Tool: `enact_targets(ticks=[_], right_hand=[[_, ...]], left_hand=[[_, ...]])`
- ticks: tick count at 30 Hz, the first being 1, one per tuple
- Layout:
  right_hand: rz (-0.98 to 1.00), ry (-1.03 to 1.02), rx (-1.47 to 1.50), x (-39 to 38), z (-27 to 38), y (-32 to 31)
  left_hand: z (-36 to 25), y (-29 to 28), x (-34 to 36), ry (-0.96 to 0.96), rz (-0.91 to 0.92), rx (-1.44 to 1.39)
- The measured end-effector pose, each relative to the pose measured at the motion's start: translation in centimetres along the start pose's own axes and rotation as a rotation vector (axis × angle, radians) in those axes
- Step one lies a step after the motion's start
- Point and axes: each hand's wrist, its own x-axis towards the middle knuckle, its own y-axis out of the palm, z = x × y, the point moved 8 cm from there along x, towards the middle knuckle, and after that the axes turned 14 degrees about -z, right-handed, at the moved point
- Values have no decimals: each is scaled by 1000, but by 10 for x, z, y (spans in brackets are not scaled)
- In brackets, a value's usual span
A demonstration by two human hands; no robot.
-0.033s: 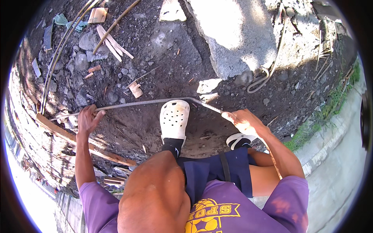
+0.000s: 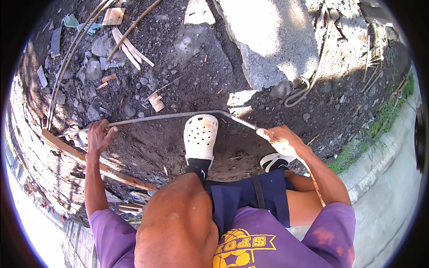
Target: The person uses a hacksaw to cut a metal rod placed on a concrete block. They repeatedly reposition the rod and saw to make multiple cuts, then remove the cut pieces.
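Note:
A long grey ribbed steel bar (image 2: 167, 115), which looks like rebar, runs across in front of me with a bend right of its middle. My left hand (image 2: 99, 136) is closed over its left stretch, thumb sticking out along the near side; a short length shows past the fingers. On the right, my right hand (image 2: 282, 139) is wrapped round the bar near that end, the thumb lying along it. Between the hands, the toe of my white clog (image 2: 201, 134) is at the bar just left of the bend; whether it presses on the bar I cannot tell.
A big concrete slab (image 2: 275, 49) lies ahead. Looped rod or cord (image 2: 308, 89) is beside it. Long thin rods (image 2: 62, 67), stones and wood scraps (image 2: 132, 49) litter the left. A plank (image 2: 120, 175) lies near my left forearm; grass (image 2: 357, 149) edges concrete at right.
My left hand has shifted very slightly to the left along the bar. The right hand, clog and bar look almost the same.

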Motion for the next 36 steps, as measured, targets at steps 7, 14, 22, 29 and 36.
enact_targets(ticks=[7, 14, 22, 29, 36], right_hand=[[-2, 18, 161, -13, -7, 21], [2, -26, 171, -11, -4, 40], [-1, 123, 147, -39, -1, 32], [-23, 180, 99, -36, 4, 28], [-177, 80, 62, -36, 18, 32]], left_hand=[[32, 16, -15, 152, -207, 71], [63, 37, -18, 265, -213, 206], [55, 45, -36, -12, -92, -3], [33, 13, -43, 18, 14, 99], [10, -37, -63, -229, 213, 176]])
